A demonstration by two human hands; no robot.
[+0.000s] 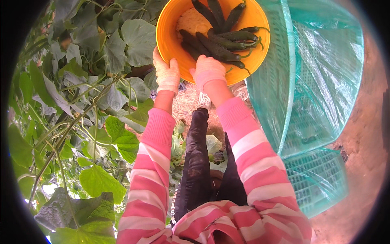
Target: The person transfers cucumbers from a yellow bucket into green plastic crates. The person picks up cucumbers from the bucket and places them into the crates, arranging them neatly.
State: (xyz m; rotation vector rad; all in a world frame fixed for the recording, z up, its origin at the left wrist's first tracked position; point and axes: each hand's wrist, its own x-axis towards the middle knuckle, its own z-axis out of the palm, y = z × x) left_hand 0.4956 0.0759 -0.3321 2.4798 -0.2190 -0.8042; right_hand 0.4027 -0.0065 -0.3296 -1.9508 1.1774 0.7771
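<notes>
Before me is a yellow-orange bucket [168,30] with several dark green cucumbers [215,45] in it, some with stems on. At its near-left side my left hand [167,71], in a pale knit glove, grips the rim and outer wall. My right hand [210,69], in a similar glove, reaches over the near rim into the bucket. Its knuckles lie against the nearest cucumbers. The fingertips are hidden, so I cannot tell whether they hold one.
Leafy cucumber vines [97,94] fill the left side. To the right stand green plastic crates [313,180], the larger one lined with a translucent green plastic bag [329,91]. Bare soil [365,152] shows beyond them. My legs [196,164] are below.
</notes>
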